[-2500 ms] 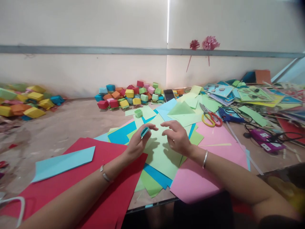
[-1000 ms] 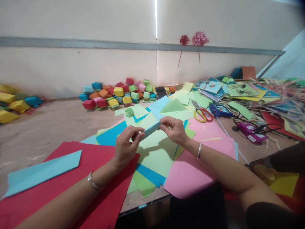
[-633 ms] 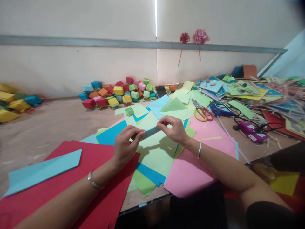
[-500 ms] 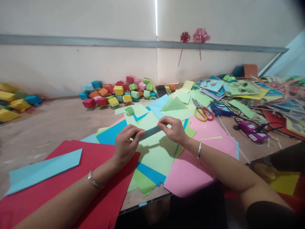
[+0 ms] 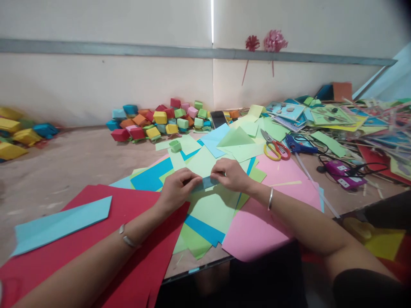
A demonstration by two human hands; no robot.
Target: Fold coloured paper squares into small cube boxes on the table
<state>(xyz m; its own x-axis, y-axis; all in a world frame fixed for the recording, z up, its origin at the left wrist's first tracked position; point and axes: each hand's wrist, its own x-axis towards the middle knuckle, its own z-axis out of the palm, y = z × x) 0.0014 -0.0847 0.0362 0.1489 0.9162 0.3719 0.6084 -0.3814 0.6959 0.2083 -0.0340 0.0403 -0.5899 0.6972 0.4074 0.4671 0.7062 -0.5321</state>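
1. Blue paper strip (image 5: 207,183), one, head view: a short span bridging the two hands, over the pale green sheet (image 5: 213,214). Whether it touches that sheet, I cannot tell from my remote station.
2. Left hand (image 5: 178,187), one: thumb and fingers pinched on the strip's left end.
3. Right hand (image 5: 231,175), one: thumb and fingers pinched on the strip's right end, knuckles raised. The hands stand near each other, not touching.
4. Hazard, handling: I judge that an uneven pull between the two pinches could skew or wrinkle the strip; too hard a pull could tear it or slip an end free.
5. Hazard, surface: the sheets below overlap loosely, so I would expect pressing down to make them slide and spoil the strip's alignment.
6. Condition of strip: narrow, dull grey-blue in shade, its long edges fairly straight, both ends covered by fingers. Any crease is too small for me to read.
7. Surroundings: light-blue paper piece (image 5: 64,222) on red sheets (image 5: 135,209) at left; pink sheet (image 5: 257,235) at right; small green paper box (image 5: 175,146) beyond the hands; scissors (image 5: 275,150) beside the blue glue gun (image 5: 302,146).
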